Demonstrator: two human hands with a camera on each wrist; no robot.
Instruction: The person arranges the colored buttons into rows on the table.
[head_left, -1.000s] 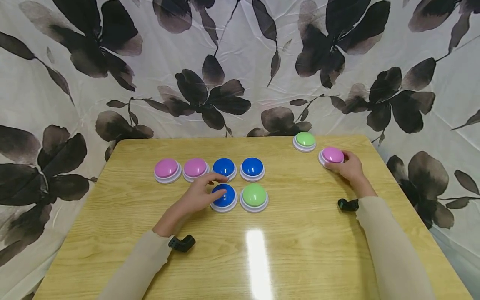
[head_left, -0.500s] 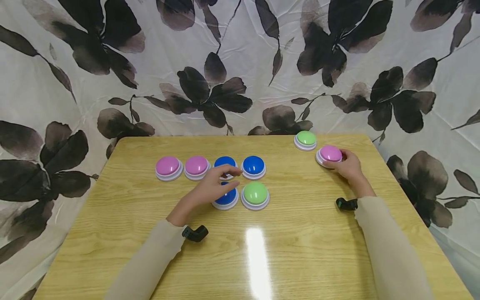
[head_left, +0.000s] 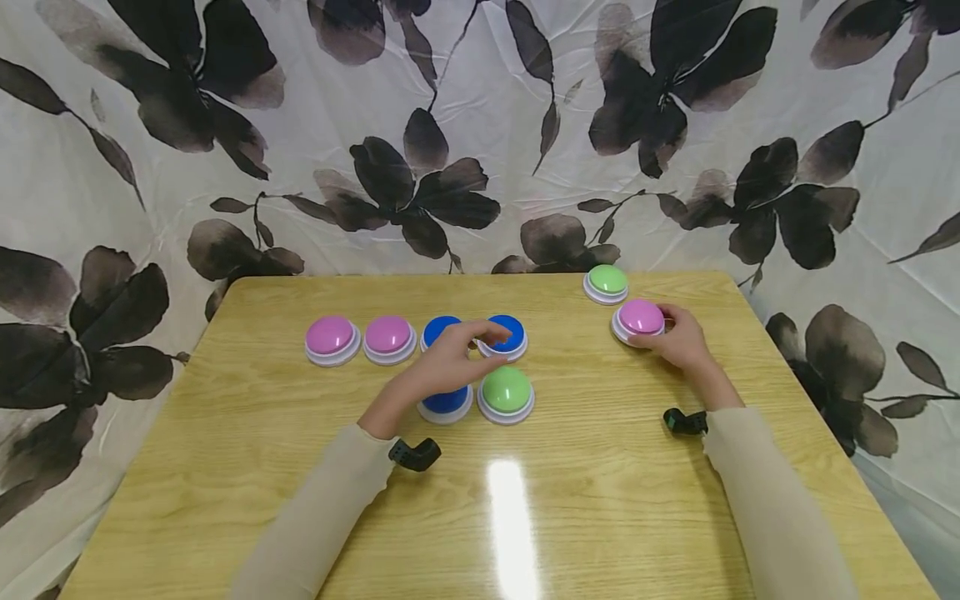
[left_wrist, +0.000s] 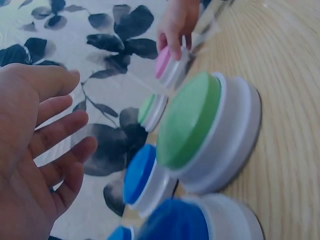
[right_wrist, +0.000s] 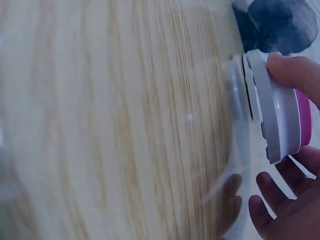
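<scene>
My right hand [head_left: 684, 340] pinches a pink push button [head_left: 640, 318] by its white base, between thumb and fingers. In the right wrist view the base of the pink button [right_wrist: 274, 112] is tilted, its underside edge apart from the tabletop. My left hand [head_left: 456, 357] hovers above the blue buttons, holding nothing, its fingers loosely bent. It partly hides the back left blue button [head_left: 437, 326], the back right blue button [head_left: 510, 327] and the front blue button [head_left: 444, 403]. Beside the front blue one sits a green button [head_left: 506, 390], seen close up in the left wrist view.
Two more pink buttons, one at the far left [head_left: 330, 337] and one beside it [head_left: 388, 337], continue the back row. Another green button [head_left: 606, 281] stands near the table's back edge. A floral cloth [head_left: 525, 183] hangs behind the wooden table [head_left: 600, 500].
My right hand has brought the pink button leftward, and it now sits closer to the back green button. My left hand has moved up and right from the front blue button.
</scene>
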